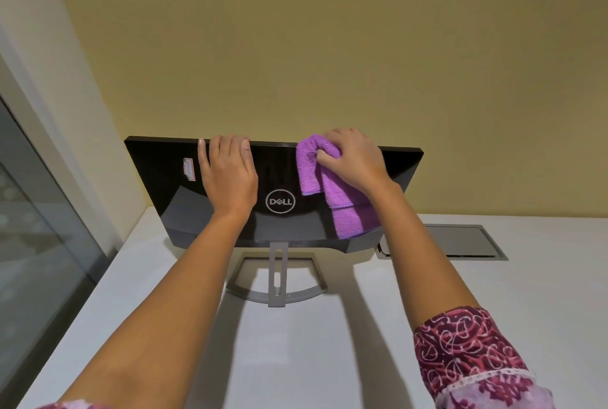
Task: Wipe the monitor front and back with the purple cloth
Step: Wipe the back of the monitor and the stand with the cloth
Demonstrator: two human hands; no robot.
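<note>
A black monitor (158, 188) stands on a white desk with its glossy back, bearing a round logo, turned toward me. Its screen side is hidden. My left hand (227, 175) lies flat on the back, fingers hooked over the top edge left of centre. My right hand (353, 161) grips a purple cloth (345, 207) at the top edge right of centre. The cloth is bunched in the fingers and hangs down over the back panel, touching it.
The monitor rests on a grey open-frame stand (278, 280). A grey cable hatch (460, 240) is set into the white desk (543, 293) at the right. A yellow wall rises close behind. A glass partition (39, 227) runs along the left.
</note>
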